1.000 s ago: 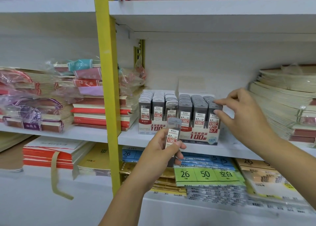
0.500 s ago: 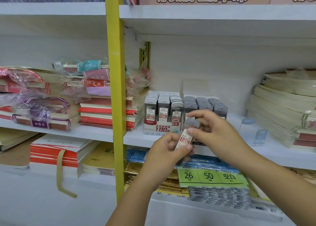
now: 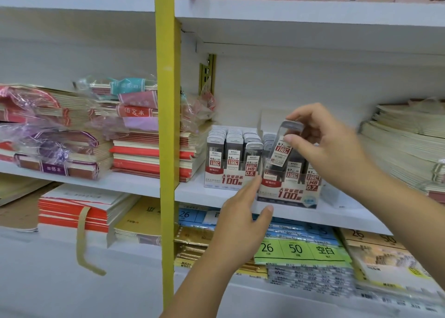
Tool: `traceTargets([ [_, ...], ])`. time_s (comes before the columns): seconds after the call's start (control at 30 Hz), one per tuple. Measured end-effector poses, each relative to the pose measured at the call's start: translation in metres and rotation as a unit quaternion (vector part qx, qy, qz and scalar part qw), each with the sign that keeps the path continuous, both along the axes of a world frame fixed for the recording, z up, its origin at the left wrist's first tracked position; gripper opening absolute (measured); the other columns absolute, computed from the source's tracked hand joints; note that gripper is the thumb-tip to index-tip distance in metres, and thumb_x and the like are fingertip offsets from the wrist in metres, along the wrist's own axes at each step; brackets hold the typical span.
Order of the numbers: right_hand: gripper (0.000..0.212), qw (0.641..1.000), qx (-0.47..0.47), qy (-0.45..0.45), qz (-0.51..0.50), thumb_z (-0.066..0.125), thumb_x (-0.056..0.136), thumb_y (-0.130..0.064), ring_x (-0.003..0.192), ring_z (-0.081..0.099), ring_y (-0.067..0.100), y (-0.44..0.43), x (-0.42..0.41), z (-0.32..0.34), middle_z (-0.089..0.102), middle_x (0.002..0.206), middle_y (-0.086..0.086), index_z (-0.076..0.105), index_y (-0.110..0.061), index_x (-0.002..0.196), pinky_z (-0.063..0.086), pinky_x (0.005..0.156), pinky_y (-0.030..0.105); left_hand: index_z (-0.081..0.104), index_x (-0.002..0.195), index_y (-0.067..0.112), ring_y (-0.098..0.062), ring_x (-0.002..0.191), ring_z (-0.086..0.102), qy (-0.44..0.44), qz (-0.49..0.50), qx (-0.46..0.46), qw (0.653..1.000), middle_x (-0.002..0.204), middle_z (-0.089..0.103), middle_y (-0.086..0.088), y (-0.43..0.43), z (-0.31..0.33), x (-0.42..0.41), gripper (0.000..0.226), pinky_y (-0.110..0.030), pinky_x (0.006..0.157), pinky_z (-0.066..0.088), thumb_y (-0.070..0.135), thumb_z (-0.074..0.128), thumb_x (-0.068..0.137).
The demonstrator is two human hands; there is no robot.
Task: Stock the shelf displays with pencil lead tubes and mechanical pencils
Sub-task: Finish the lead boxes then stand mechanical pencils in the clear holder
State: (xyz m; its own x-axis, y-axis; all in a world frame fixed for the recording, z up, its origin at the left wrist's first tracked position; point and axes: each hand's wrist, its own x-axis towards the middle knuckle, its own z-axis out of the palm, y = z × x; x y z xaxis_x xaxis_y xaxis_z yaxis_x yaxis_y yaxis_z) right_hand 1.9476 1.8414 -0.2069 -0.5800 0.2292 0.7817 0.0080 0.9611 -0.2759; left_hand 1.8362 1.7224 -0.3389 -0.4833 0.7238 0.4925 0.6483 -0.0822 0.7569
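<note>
Right hand (image 3: 330, 146): thumb and fingertips pinched on the top half of one lead tube (image 3: 282, 149). The tube is tilted, label facing the camera, with its lower end over the front-left slot of the 0.7 display box (image 3: 289, 193). Can't tell if it's seated.

Left hand (image 3: 243, 219): fingers straight and spread, holding nothing. Fingertips are against the box's left front corner, thumb by its lower front edge.

The 0.5 display box (image 3: 225, 176) sits just beside it on the left. Both are on the middle shelf (image 3: 192, 192).

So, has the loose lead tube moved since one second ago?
Yes. The tube went up from the shelf edge to above the 0.7 box, now pinched by the right hand.
</note>
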Motion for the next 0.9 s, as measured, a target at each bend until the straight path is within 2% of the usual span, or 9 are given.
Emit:
traceTargets([
  [0.1,0.027,0.998,0.027,-0.019,-0.051,0.071,0.084,-0.022,0.085,0.055,0.003,0.01,-0.008,0.001,0.058,0.09,-0.016,0.057,-0.033,0.105,0.04,0.072,0.007,0.027,0.152,0.047,0.042,0.111,0.022,-0.012,-0.004,-0.006,1.0,0.116,0.032,0.061,0.0,-0.002,-0.001,0.062,-0.002,0.098,0.022,0.033,0.057,0.1],
  [0.23,0.032,0.979,0.14,-0.062,-0.133,0.075,0.079,-0.032,0.104,0.036,0.014,0.015,-0.015,-0.014,0.045,0.102,-0.008,0.069,-0.027,0.11,0.031,0.087,0.028,0.028,0.153,0.046,0.035,0.118,0.028,-0.022,-0.008,-0.014,1.0,0.13,0.035,0.05,-0.001,-0.001,-0.002,0.063,-0.004,0.1,0.023,0.032,0.058,0.099],
  [0.37,0.035,0.973,0.168,-0.056,-0.146,0.073,0.083,-0.031,0.107,0.035,0.019,0.012,-0.017,-0.025,0.054,0.107,-0.004,0.068,-0.029,0.117,0.024,0.087,0.029,0.028,0.154,0.045,0.011,0.139,0.03,-0.038,-0.012,-0.022,0.999,0.153,0.035,0.031,-0.005,0.001,-0.002,0.063,-0.019,0.112,0.027,0.032,0.058,0.1],
  [0.53,0.021,0.99,0.078,-0.017,-0.112,0.069,0.087,-0.024,0.095,0.039,0.009,0.009,-0.017,-0.02,0.062,0.098,-0.004,0.071,-0.02,0.108,0.027,0.078,0.019,0.027,0.152,0.05,0.007,0.143,0.029,-0.052,-0.024,-0.05,0.997,0.157,0.034,0.027,-0.013,0.001,0.002,0.063,-0.03,0.12,0.03,0.032,0.057,0.101],
  [0.63,0.012,0.997,-0.028,0.005,-0.078,0.068,0.088,-0.023,0.079,0.05,0.001,0.008,-0.015,-0.007,0.058,0.092,-0.012,0.067,-0.028,0.099,0.034,0.068,0.004,0.026,0.152,0.051,0.009,0.141,0.029,-0.051,-0.025,-0.057,0.997,0.155,0.036,0.028,-0.015,0.0,0.001,0.063,-0.026,0.116,0.031,0.031,0.057,0.101],
  [0.73,0.016,0.994,-0.079,0.015,-0.07,0.068,0.088,-0.022,0.074,0.053,-0.006,0.014,-0.003,0.006,0.059,0.09,-0.016,0.06,-0.036,0.092,0.036,0.061,-0.001,0.026,0.151,0.054,0.014,0.135,0.031,-0.042,-0.02,-0.054,0.997,0.143,0.038,0.037,-0.014,-0.003,0.002,0.065,-0.021,0.111,0.031,0.031,0.059,0.1],
  [0.8,0.017,0.995,-0.084,0.008,-0.053,0.067,0.088,-0.019,0.074,0.055,-0.003,0.019,0.008,0.013,0.062,0.091,-0.01,0.06,-0.035,0.091,0.042,0.068,0.005,0.026,0.149,0.056,0.019,0.126,0.033,-0.039,-0.013,-0.048,0.998,0.132,0.038,0.043,-0.011,-0.004,0.002,0.064,-0.017,0.105,0.03,0.033,0.059,0.099],
  [0.87,0.017,0.995,-0.086,0.003,-0.046,0.067,0.088,-0.018,0.08,0.059,0.007,0.023,0.017,0.017,0.064,0.093,-0.006,0.062,-0.033,0.092,0.051,0.077,0.025,0.027,0.146,0.058,0.028,0.117,0.035,-0.039,-0.001,-0.041,0.998,0.123,0.038,0.052,-0.008,-0.003,0.002,0.063,-0.015,0.103,0.032,0.033,0.059,0.099],
  [0.9,0.017,0.995,-0.084,0.0,-0.048,0.068,0.088,-0.018,0.081,0.061,0.013,0.024,0.019,0.016,0.065,0.094,-0.003,0.061,-0.033,0.091,0.052,0.078,0.031,0.028,0.142,0.064,0.033,0.113,0.035,-0.038,0.003,-0.038,0.999,0.118,0.038,0.058,-0.007,-0.002,0.002,0.062,-0.012,0.1,0.033,0.032,0.059,0.099],
])
